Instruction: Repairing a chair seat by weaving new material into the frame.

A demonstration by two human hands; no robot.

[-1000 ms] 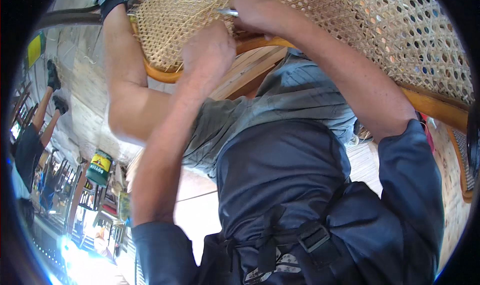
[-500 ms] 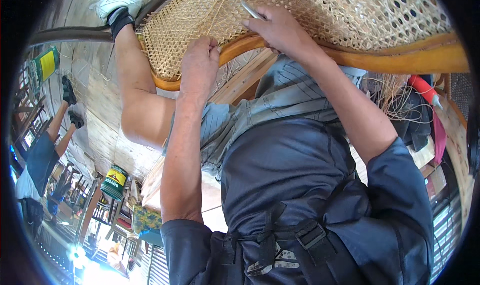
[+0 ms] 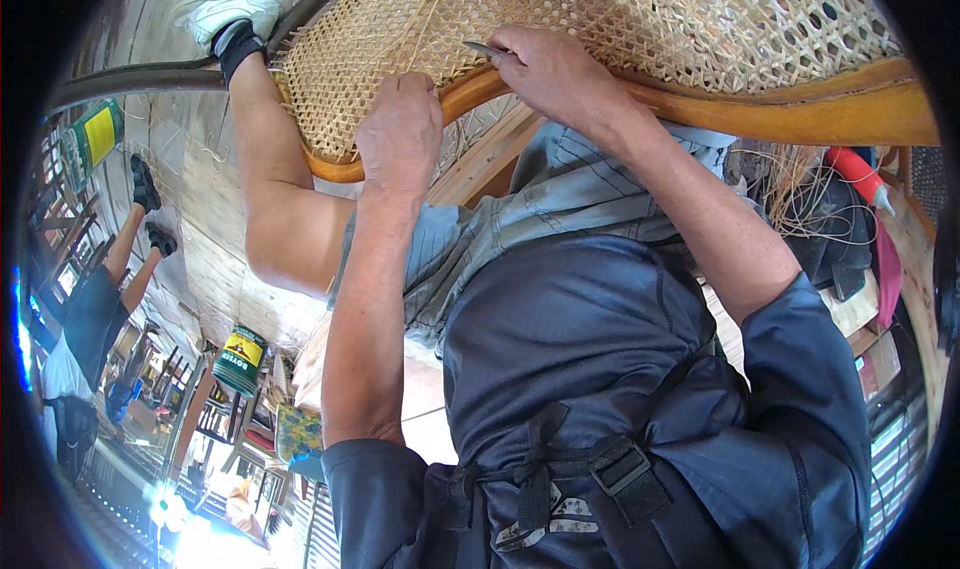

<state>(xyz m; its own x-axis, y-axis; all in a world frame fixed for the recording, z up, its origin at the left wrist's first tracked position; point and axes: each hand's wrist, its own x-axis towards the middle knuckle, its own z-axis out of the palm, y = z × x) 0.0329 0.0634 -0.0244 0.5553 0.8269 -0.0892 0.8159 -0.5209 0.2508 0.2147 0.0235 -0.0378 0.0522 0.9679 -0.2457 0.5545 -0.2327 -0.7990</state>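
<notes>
Woven cane webbing [image 3: 720, 34] spans a curved, varnished wooden frame [image 3: 780, 117] across my lap. My right hand [image 3: 558, 77] is closed around a slim metal tool [image 3: 482, 48], whose narrow, pointed end sticks out leftward over the webbing, close to the frame's edge. Just left of it, my left hand [image 3: 400, 134] is closed at the webbing's edge by the frame. Its fingertips are bent out of sight, so what they pinch cannot be made out. A loose cane strand [image 3: 432, 14] lies across the weave above that hand.
A dark curved bar [image 3: 140, 72] runs left beside my shoe. Green-and-yellow cans [image 3: 238, 361] stand on the left. Loose cane strands [image 3: 790, 194] and a red tube-shaped container [image 3: 853, 176] lie at right. Another person's legs [image 3: 125, 254] show at far left.
My right hand has tilted and shifted slightly; the tool's tip has come down toward the frame's edge. My left hand has turned a little, staying at the same spot.
</notes>
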